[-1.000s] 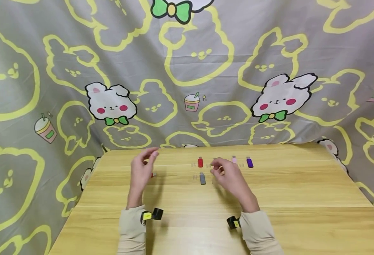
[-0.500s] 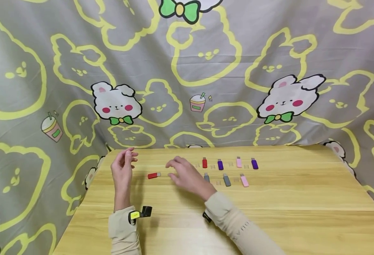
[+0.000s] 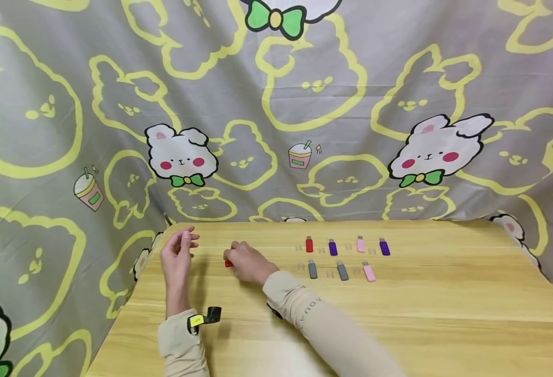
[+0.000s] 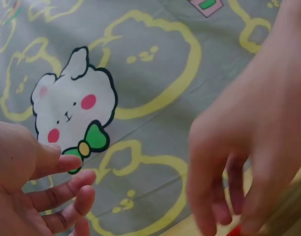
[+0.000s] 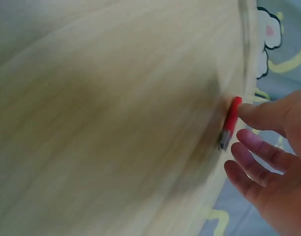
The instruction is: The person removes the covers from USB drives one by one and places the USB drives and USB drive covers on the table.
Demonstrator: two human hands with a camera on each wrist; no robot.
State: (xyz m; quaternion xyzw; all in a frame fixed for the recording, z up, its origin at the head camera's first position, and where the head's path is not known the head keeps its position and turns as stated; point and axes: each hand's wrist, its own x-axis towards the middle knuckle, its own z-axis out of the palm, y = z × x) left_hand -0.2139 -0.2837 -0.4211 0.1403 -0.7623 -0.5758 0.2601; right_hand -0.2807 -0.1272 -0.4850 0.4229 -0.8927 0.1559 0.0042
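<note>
My right hand (image 3: pixel 250 263) is low over a red USB stick (image 3: pixel 228 263) on the left part of the table, covering much of it in the head view. The right wrist view has this red USB stick (image 5: pixel 231 120) lying flat, metal plug bared. There the right thumb (image 5: pixel 266 115) is at its edge, while the other fingers stay apart from it, loosely bent. Off to the left, my left hand (image 3: pixel 177 254) hovers above the table with nothing in it. Its fingers (image 4: pixel 67 196) are relaxed.
Two rows of USB sticks lie farther right: a red one (image 3: pixel 309 244), purple ones (image 3: pixel 384 247), grey ones (image 3: pixel 312 269) and pink ones (image 3: pixel 368 272). Small clear caps (image 3: pixel 330 274) lie beside them. A patterned curtain (image 3: pixel 333 131) hangs behind the table (image 3: pixel 422 314).
My right hand has crossed leftward from the rows of USB sticks to the lone red one. The left hand has drawn back to the left, away from that stick.
</note>
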